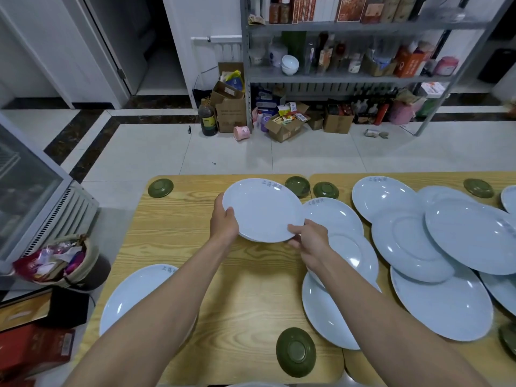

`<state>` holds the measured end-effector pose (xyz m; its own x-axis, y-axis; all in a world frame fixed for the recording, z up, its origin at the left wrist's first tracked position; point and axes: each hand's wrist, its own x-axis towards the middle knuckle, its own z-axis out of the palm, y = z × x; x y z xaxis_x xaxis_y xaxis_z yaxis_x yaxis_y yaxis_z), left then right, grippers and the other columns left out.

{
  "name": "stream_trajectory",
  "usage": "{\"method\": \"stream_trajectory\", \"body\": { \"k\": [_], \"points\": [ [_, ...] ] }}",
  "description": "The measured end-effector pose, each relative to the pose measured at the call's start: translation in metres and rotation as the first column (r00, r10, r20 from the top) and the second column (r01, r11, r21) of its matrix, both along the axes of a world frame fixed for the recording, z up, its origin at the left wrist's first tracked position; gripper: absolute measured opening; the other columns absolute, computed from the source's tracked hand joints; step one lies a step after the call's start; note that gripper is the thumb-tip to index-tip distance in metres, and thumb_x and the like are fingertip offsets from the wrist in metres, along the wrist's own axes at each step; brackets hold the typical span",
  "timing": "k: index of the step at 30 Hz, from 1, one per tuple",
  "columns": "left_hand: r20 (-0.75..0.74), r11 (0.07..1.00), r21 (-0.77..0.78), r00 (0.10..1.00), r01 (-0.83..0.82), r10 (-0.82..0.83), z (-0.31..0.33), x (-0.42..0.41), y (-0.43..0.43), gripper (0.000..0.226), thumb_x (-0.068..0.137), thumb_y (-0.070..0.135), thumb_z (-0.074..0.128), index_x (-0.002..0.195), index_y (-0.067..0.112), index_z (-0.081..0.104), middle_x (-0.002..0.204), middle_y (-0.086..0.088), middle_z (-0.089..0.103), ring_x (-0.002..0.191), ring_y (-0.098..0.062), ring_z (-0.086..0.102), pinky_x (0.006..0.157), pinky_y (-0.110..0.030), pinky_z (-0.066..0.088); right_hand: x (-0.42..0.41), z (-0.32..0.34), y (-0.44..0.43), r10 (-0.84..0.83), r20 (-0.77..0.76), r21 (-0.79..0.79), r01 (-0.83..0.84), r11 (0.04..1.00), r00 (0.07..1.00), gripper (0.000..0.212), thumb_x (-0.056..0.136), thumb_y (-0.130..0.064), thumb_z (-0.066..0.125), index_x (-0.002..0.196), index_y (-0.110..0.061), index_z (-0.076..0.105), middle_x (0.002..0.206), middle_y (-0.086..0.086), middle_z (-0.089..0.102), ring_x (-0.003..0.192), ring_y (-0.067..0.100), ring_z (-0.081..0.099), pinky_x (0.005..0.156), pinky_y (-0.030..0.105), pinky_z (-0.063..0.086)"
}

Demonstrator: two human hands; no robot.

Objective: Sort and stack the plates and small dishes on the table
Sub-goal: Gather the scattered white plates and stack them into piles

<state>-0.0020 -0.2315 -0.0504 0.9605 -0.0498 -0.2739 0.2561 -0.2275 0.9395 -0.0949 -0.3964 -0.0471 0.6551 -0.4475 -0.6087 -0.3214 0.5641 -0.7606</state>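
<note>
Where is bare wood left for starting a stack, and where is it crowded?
Bare wood lies between the held plate and the near green dish, and between the far-left green dish and the near-left plate. The right side is crowded with overlapping plates.

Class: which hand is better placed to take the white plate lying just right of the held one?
Right: the right hand pinches the held plate beside that neighbouring plate; the left hand grips the opposite rim.
</note>
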Motion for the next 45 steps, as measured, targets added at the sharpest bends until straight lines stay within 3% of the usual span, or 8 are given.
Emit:
{"method": "stream_trajectory", "body": {
  "k": [2,8,11,16,22,38,42,45],
  "points": [
    [0.01,1.0,-0.001,1.0,0.016,-0.016,-0.003,0.001,0.003,0.052,0.098,0.012,0.031,0.145,0.032,0.035,0.127,0.005,0.051,0.118,-0.021,0.048,0.1,-0.039,0.044,0.001,-0.002,-0.001,0.025,0.012,0.04,-0.026,0.999,1.0,0.028,0.085,0.011,0.065,0.109,-0.004,0.067,0.106,0.012,0.072,0.095,0.026,0.072,0.071,0.033,0.061],
    [0.069,0.998,-0.001,0.995,0.068,-0.068,-0.003,0.007,0.007,0.032,0.101,0.028,0.044,0.13,0.034,0.053,0.122,0.011,0.062,0.111,-0.013,0.057,0.088,-0.028,0.045,0.006,0.003,-0.003,-0.138,0.069,0.058,0.134,0.989,0.988,0.032,0.083,0.016,0.063,0.101,-0.01,0.069,0.099,0.007,0.073,0.091,0.025,0.072,0.067,0.031,0.06],
    [0.105,0.986,0.163,0.992,0.046,-0.064,-0.009,0.009,0.008,0.04,0.101,0.032,0.046,0.139,0.022,0.051,0.132,0.002,0.058,0.119,-0.017,0.052,0.093,-0.029,0.039,0.011,0.006,-0.005,-0.246,0.091,0.03,0.244,0.969,0.965,0.036,0.083,0.016,0.063,0.106,-0.011,0.068,0.101,0.006,0.073,0.091,0.025,0.072,0.065,0.03,0.061],
    [0.086,0.859,0.475,0.961,0.192,-0.262,-0.032,0.009,0.012,0.051,0.097,0.032,0.052,0.145,0.023,0.042,0.143,-0.002,0.049,0.136,-0.02,0.035,0.104,-0.037,0.037,0.02,0.008,-0.007,-0.369,0.096,0.036,0.367,0.929,0.924,0.051,0.083,0.017,0.062,0.129,-0.006,0.062,0.114,0.012,0.069,0.097,0.028,0.069,0.068,0.033,0.062],
    [0.021,0.764,0.589,0.94,0.263,-0.34,-0.059,0.009,0.006,0.055,0.095,0.034,0.055,0.146,0.019,0.041,0.151,-0.003,0.04,0.14,-0.022,0.027,0.108,-0.04,0.035,0.024,-0.002,-0.01,-0.402,0.049,0.009,0.402,0.916,0.914,0.055,0.081,0.017,0.063,0.131,-0.007,0.062,0.115,0.01,0.069,0.095,0.028,0.069,0.068,0.034,0.063],
    [-0.202,0.9,0.387,0.971,0.201,-0.13,-0.113,0.042,-0.017,0.068,0.087,0.021,0.073,0.145,0.013,0.04,0.14,-0.014,0.045,0.127,-0.03,0.045,0.098,-0.031,0.037,0.062,-0.034,-0.016,-0.394,-0.039,0.019,0.395,0.918,0.918,0.057,0.08,0.017,0.063,0.131,-0.006,0.061,0.109,0.007,0.071,0.096,0.027,0.07,0.065,0.03,0.06],
    [-0.271,0.986,0.163,0.963,0.038,0.007,-0.12,0.047,-0.017,0.063,0.081,0.001,0.075,0.136,0.02,0.049,0.134,-0.013,0.048,0.108,-0.034,0.059,0.055,-0.026,0.057,0.067,-0.039,-0.017,-0.386,-0.039,0.04,0.387,0.921,0.922,0.057,0.08,0.018,0.062,0.131,-0.007,0.061,0.111,0.008,0.071,0.094,0.027,0.071,0.062,0.029,0.059],
    [-0.279,0.996,0.062,0.957,-0.065,0.08,-0.124,0.046,-0.016,0.067,0.08,-0.007,0.071,0.135,0.026,0.049,0.126,-0.011,0.053,0.105,-0.033,0.06,0.05,-0.027,0.058,0.07,-0.04,-0.018,-0.378,-0.052,0.036,0.38,0.924,0.925,0.058,0.08,0.018,0.063,0.132,-0.007,0.06,0.113,0.008,0.071,0.093,0.026,0.071,0.062,0.028,0.059]
  ]
}}
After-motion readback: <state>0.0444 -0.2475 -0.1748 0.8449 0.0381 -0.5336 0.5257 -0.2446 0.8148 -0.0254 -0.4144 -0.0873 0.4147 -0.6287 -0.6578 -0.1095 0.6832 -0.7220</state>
